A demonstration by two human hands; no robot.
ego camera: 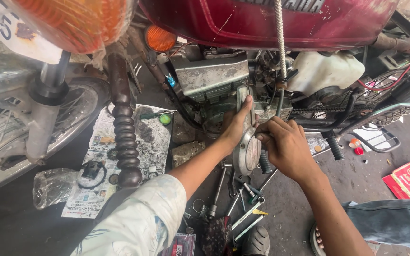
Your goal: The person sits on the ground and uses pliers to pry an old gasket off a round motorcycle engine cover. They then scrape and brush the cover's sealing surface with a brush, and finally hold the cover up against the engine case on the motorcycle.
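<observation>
Below our fingers, loose wrenches (243,215) littered the floor, leaving little bare room there. Our right hand (285,147) curled nearly closed, fingertips (261,136) pinched at the rim of the round engine cover (246,151); whether they held anything small we could not tell. Our left hand (236,125) lay flat, fingers straight and together, pressed against the cover's upper part. Beyond the fingers sat the engine block (209,76), tight under the red tank (262,21).
</observation>
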